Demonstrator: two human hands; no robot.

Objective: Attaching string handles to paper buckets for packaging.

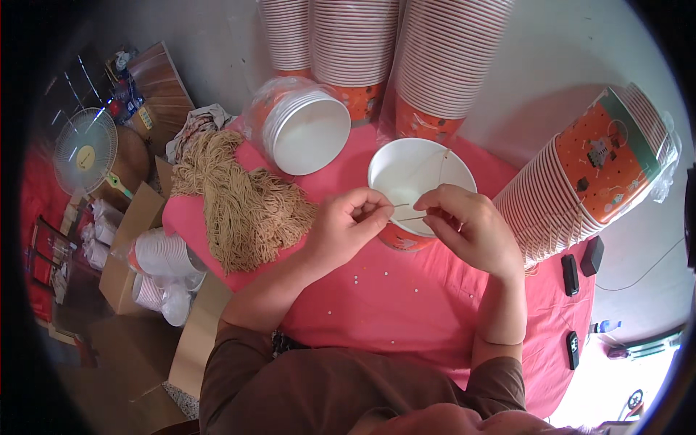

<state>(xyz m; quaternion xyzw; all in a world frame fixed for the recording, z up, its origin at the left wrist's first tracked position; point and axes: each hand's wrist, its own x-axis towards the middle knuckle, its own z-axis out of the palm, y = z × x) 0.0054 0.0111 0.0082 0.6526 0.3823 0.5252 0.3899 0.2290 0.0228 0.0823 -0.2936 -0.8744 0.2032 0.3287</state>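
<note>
Between both sets of fingertips: thin tan string (412, 215), pinched at each end, stretched across near rim of white paper bowl (420, 190).
- L hand (346, 225): thumb + forefinger closed on string's left end; other fingers curled.
- R hand (467, 225): fingers closed on string's right end, knuckles over bowl's edge; a 2nd strand runs up from the fingers across bowl interior.
- Bowl: upright, orange outside, directly beyond fingertips, on pink cloth (391, 304).
- Left of L fingers: heap of tan cords (243, 199) w/ clear-wrapped bowl stack (308, 130) lying on side beyond it.
- Beyond fingers: tall upright bowl stacks (428, 58).
- Right of R fingers: tipped bowl stack (587, 174); 2 small black devices (580, 264) just below it.
</note>
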